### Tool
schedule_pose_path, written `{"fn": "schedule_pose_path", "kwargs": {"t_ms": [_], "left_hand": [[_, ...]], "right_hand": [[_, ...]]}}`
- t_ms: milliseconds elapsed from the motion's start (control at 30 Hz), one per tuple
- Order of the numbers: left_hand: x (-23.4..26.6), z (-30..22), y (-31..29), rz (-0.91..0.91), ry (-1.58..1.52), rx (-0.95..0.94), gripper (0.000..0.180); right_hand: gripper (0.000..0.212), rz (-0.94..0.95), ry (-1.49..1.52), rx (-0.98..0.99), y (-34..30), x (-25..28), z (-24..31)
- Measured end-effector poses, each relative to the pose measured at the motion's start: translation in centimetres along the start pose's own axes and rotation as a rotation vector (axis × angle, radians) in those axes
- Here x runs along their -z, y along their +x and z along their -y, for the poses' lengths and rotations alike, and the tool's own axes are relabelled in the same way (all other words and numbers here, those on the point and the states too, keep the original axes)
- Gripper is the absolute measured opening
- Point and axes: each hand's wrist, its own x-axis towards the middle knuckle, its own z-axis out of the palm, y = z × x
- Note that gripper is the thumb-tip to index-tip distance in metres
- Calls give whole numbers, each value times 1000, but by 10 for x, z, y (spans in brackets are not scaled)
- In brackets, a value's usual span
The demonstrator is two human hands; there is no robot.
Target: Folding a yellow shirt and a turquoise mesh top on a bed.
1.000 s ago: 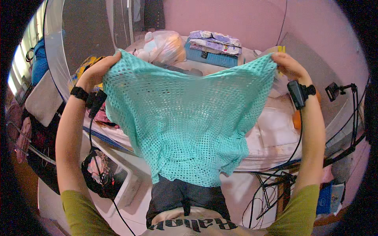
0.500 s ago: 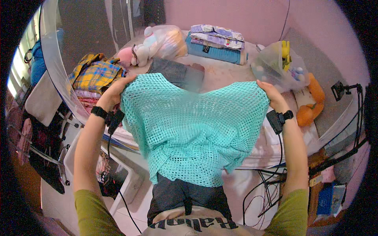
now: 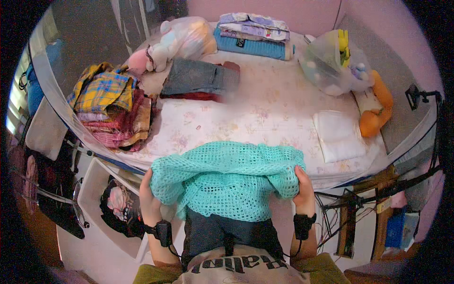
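A turquoise open-knit top (image 3: 227,189) hangs slack in front of my body at the near edge of the bed, its upper part folded over itself. My left hand (image 3: 149,194) grips its left side, thumb along the edge and the other fingers mostly hidden. On the opposite side my right hand (image 3: 303,189) holds the knit the same way, its thumb pointing up. The top's far edge overlaps the bed in view; I cannot tell whether it touches the sheet.
On the floral bedsheet (image 3: 265,118) lie a pile of clothes (image 3: 116,125), folded jeans (image 3: 189,78), a folded white cloth (image 3: 338,135), stacked blue and purple textiles (image 3: 253,45), bagged soft toys (image 3: 191,38) and an orange plush (image 3: 373,120). A white tub (image 3: 90,184) holds dark clothing.
Both hands have come down and closer together, toward my body. The knit top, earlier spread wide, now sags and folds lower, uncovering more of the bed.
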Motion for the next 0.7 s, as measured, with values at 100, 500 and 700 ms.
{"fn": "schedule_pose_path", "kwargs": {"t_ms": [100,500,700], "left_hand": [[23,12,-6,-76,167,-59,31],[-33,41,-32,111,101,205,48],[-59,36,-53,260,231,103,56]], "right_hand": [[29,33,-59,10,-12,5,-6],[38,367,-633,226,-34,-84,-74],[49,563,-275,-132,-43,-102,-96]]}}
